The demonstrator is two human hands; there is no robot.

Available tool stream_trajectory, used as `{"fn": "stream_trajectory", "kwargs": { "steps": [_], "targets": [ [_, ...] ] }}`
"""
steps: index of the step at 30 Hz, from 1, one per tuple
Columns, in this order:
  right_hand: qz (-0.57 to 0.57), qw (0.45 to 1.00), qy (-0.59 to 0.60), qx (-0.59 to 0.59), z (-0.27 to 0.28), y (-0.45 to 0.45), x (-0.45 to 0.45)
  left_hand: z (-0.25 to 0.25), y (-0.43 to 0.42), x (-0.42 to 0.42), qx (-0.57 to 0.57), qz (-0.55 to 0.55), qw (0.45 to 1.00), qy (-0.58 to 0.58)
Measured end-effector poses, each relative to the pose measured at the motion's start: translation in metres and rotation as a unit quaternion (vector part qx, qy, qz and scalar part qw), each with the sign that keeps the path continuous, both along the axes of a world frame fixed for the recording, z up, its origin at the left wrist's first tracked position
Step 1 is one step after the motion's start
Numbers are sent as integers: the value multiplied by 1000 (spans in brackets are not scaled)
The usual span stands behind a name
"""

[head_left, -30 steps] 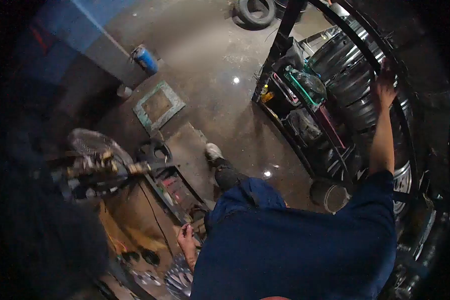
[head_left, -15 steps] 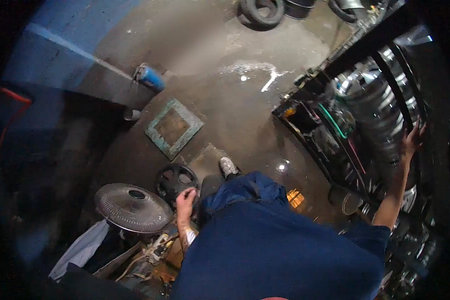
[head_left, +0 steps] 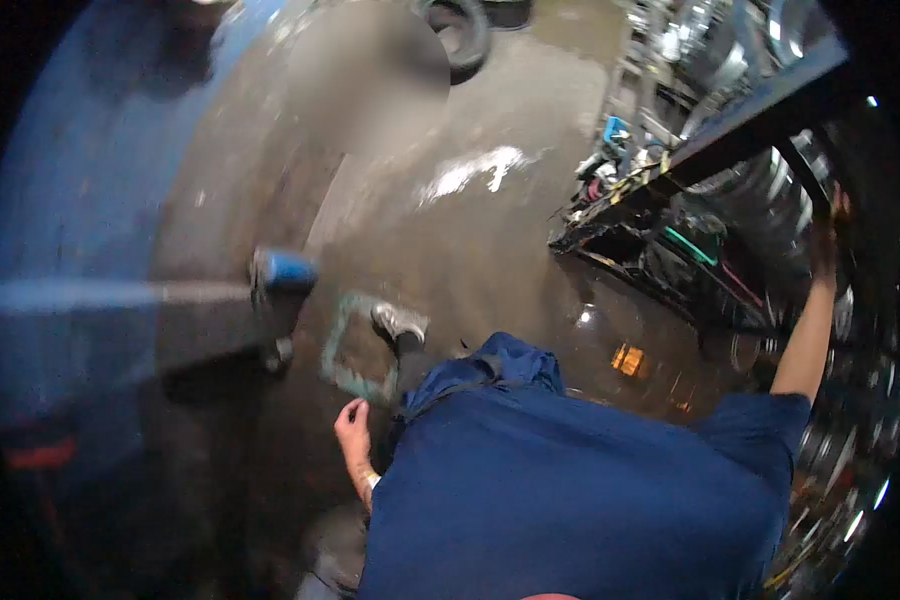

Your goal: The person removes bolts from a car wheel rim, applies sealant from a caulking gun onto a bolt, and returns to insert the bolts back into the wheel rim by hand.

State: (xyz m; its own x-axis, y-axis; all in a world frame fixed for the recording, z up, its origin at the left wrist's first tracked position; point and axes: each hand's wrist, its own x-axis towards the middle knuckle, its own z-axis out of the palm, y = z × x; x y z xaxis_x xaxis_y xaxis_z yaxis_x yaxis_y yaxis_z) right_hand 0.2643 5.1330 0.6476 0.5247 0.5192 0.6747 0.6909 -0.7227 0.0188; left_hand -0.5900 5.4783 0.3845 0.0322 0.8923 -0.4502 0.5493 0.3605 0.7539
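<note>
My left hand (head_left: 352, 428) hangs low beside my body, its fingers curled together; whether anything small is between them cannot be made out. Just beyond it on the floor is a square frame with worn green paint (head_left: 352, 382), partly covered by my shoe (head_left: 402, 322). My right arm is stretched out to the right. My right hand (head_left: 834, 218) is at the dark metal rack (head_left: 760, 100), close to a slanting bar, and its fingers are dim and blurred. Behind the bars are stacked shiny wheel rims (head_left: 770, 195).
A blue cylinder (head_left: 288, 268) sits at the end of a low wall on the left. A tire (head_left: 462, 40) lies at the far end of the wet floor. An orange object (head_left: 627, 360) is on the floor right of me. Metal parts crowd the rack's top.
My view has turned and moved forward. The fan and steering wheel beside my left hand have gone out of clear sight. My foot has stepped onto the green frame; my right hand remains by the rack.
</note>
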Motion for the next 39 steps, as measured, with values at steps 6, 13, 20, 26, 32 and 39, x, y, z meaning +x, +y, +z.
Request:
{"fn": "stream_trajectory", "kwargs": {
  "steps": [6,13,20,26,32,39],
  "targets": [
    [-254,963,0,88,-66,132,-163,2,286,-18,84,-171,982,-5],
    [-24,615,785,75,-350,364,-529,32,560,112,119,-379,917,20],
    [-194,368,861,-293,-468,435,-544,5,676,321,57,-423,903,-54],
    [-92,657,705,250,-498,641,-291,-37,737,415,-33,-470,880,-67],
    [-1,655,673,342,-342,844,-136,-83,848,506,-166,-393,904,-12],
    [-76,636,705,306,-333,889,-156,-139,964,700,-270,-514,806,112]
  ]
}}
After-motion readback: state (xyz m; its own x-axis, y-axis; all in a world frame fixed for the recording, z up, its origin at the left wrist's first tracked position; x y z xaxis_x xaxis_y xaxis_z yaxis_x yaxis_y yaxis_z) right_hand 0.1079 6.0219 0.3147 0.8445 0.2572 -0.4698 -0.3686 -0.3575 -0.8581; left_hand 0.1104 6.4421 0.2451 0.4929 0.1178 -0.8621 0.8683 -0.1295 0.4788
